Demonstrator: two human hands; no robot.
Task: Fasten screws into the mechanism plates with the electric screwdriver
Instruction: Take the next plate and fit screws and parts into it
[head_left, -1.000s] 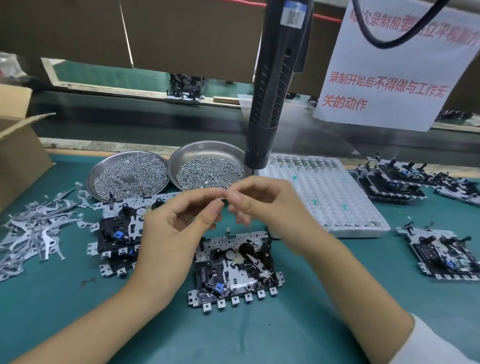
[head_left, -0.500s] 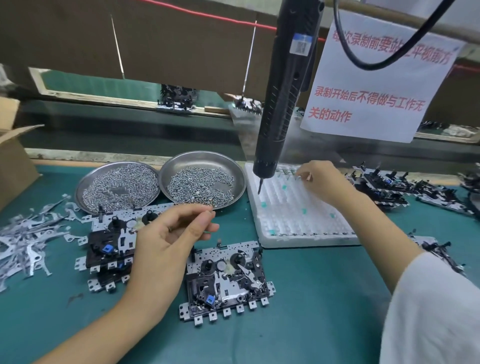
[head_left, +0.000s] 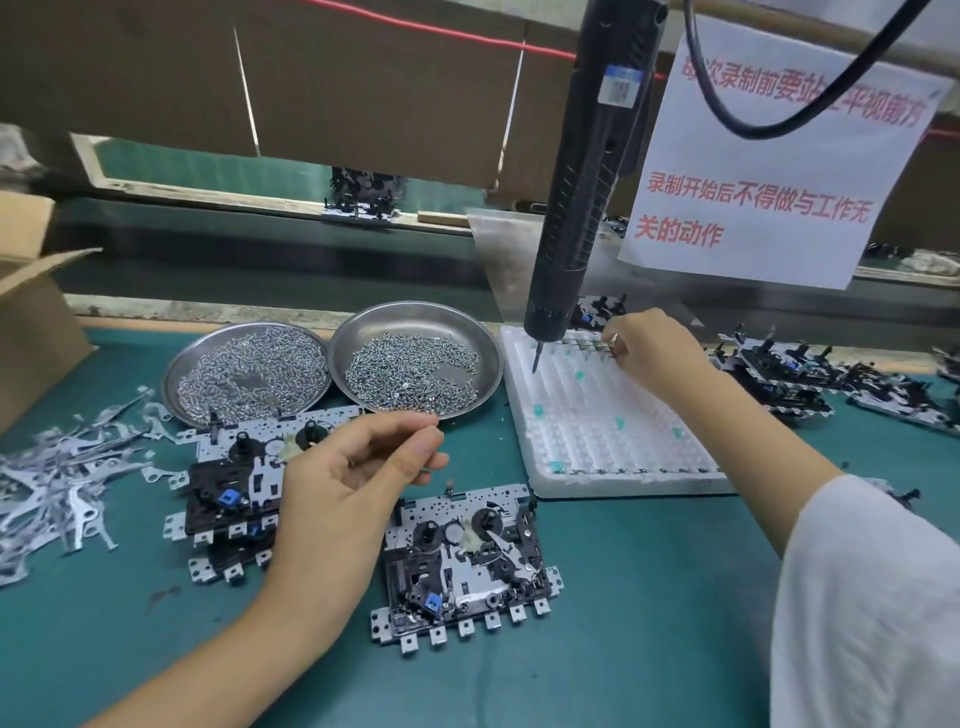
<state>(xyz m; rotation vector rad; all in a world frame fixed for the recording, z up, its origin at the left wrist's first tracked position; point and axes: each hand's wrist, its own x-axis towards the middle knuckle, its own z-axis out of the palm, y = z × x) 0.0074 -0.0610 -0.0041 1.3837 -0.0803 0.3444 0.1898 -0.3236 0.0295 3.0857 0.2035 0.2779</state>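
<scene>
The mechanism plate, silver with black parts and a blue tab, lies on the mat before me. Two screw dishes stand beyond. My left hand pinches something small; my right hand, now moved away, pinches at the white tray. The screwdriver hangs unheld.

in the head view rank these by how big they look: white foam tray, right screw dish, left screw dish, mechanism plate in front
1. white foam tray
2. mechanism plate
3. right screw dish and left screw dish: they look about alike, so no ranking between them.
The plate lies nearer the camera, so its lead over the dishes is unsure.
</scene>
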